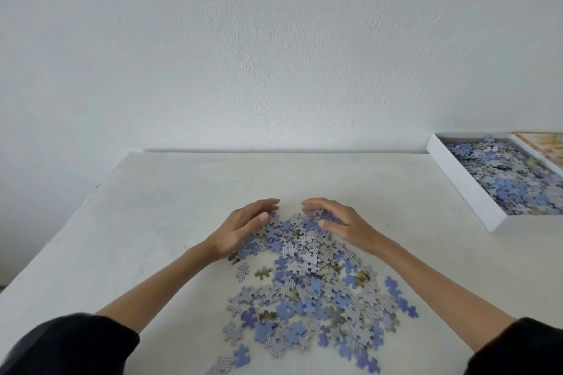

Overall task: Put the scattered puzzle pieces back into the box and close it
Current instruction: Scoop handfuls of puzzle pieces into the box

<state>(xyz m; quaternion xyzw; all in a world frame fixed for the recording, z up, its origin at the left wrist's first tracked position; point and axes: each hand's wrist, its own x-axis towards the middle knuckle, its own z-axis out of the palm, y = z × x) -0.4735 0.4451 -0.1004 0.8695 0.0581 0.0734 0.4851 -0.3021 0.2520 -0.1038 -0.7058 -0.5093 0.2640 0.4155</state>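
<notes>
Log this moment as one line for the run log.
left hand: cupped on puzzle pieces | right hand: cupped on same pile | pieces: mostly loose on table | box: open, part filled, far right

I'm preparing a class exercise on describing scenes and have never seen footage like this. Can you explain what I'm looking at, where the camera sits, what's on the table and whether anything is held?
There is no machine here: a person works with bare hands. The single picture comes from a camera worn on their head, looking forward and down. On the white table lies a loose pile of puzzle pieces, blue and grey. The left hand and right hand are cupped against the pile's far edge, touching pieces; neither lifts anything. At the far right sits an open white box that holds many pieces. Beside it is a yellowish printed sheet, perhaps the lid.
</notes>
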